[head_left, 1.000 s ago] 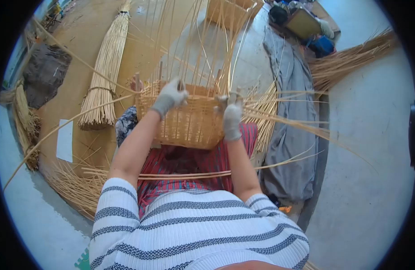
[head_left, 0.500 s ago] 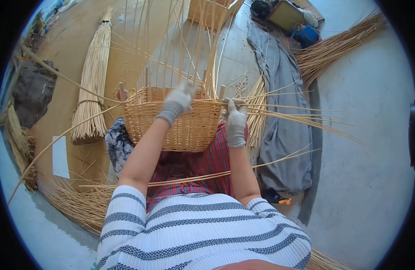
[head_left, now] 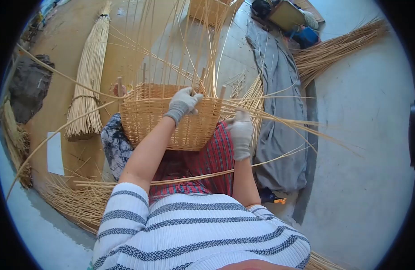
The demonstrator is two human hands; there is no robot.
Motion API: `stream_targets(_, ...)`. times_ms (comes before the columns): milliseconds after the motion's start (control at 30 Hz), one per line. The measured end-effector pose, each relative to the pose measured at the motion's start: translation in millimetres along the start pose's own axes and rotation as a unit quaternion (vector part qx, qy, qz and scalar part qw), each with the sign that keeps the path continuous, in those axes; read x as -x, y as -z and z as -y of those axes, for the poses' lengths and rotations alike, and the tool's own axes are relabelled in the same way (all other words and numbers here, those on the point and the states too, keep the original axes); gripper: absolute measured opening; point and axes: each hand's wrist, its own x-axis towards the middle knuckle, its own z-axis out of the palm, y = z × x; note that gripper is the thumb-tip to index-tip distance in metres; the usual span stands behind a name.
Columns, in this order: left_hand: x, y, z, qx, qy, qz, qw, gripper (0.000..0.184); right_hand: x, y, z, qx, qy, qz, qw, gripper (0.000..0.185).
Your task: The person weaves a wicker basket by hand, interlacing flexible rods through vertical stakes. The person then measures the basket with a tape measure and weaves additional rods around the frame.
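Note:
A rectangular woven wicker basket [head_left: 171,123] rests tilted on my lap, with tall upright canes [head_left: 165,49] standing from its far side and short wooden posts at its corners. My gloved left hand [head_left: 185,102] is closed on the basket's near rim, its thumb and fingers pressed together toward the right end. Off the right corner, my gloved right hand [head_left: 240,130] is smeared by motion, so its grip is unclear. Just above it, several long weaving canes [head_left: 279,118] stretch out to the right from the rim. More long canes [head_left: 63,135] run off the left corner.
A tied bundle of pale canes [head_left: 86,81] lies at the left. Loose canes [head_left: 77,202] spread at lower left, and a brown cane bundle [head_left: 342,47] lies at upper right. Grey cloth [head_left: 281,135] covers floor at the right. Another wicker basket [head_left: 207,12] stands ahead.
My right hand has moved down from the basket's right corner, away from the rim. My left hand has shifted slightly right and down onto the near rim.

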Motion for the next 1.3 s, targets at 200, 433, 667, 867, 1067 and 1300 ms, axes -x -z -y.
stream_targets(200,25,15,54,0.235,-0.229,-0.092,0.940,0.028,21,-59,20,0.550,0.093,0.164,0.814,0.045)
stream_targets(433,82,190,126,0.422,-0.265,-0.403,0.767,0.037,91,-125,13,0.178,0.041,0.283,0.941,0.034)
stream_targets(667,89,210,136,0.319,-0.334,-0.181,0.868,0.076,214,-258,53,0.006,0.450,0.581,0.678,0.027)
stream_targets(867,26,217,81,0.495,-0.104,-0.088,0.858,0.087,200,-223,43,0.150,0.359,0.614,0.686,0.014)
stream_targets(1067,10,224,111,0.421,-0.173,-0.002,0.890,0.090,74,-191,-45,-0.355,-0.163,0.329,0.860,0.032)
stream_targets(1300,57,208,115,0.347,-0.154,-0.035,0.925,0.040,69,-171,-15,-0.104,-0.120,0.271,0.950,0.010)
